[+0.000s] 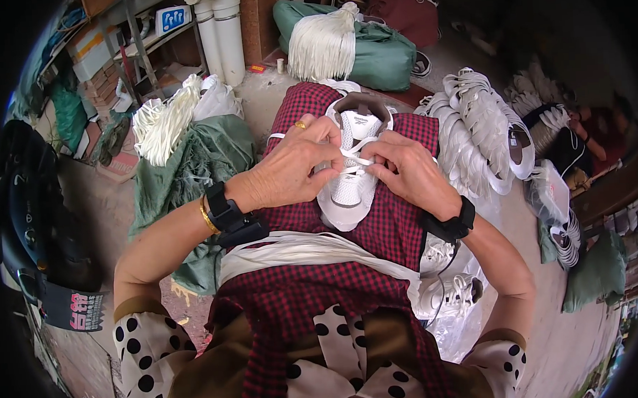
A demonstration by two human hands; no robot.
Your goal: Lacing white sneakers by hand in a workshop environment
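Dotted top: is filling the near edge, just beside a red-and-black checked cloth that is covering the lap.
Lace bundle: is lying left to right across the lap, between the dotted top and the shoe.
White shoe: is resting on the checked cloth at mid-scene, its toe pointing near and slightly left, its opening lying far.
Left grip: is pinching narrow at the white lace, from the shoe's left side.
Right grip: is pinching narrow at the same lace from the right; how firmly either one is holding it, I can't quite tell.
Shoe between grips: its long axis is running near to far, crosswise to the line joining the fingertips; neither hand is sitting clearly nearer the lacing.
Shoes at right: are standing low beside the lap, well apart from both grips.
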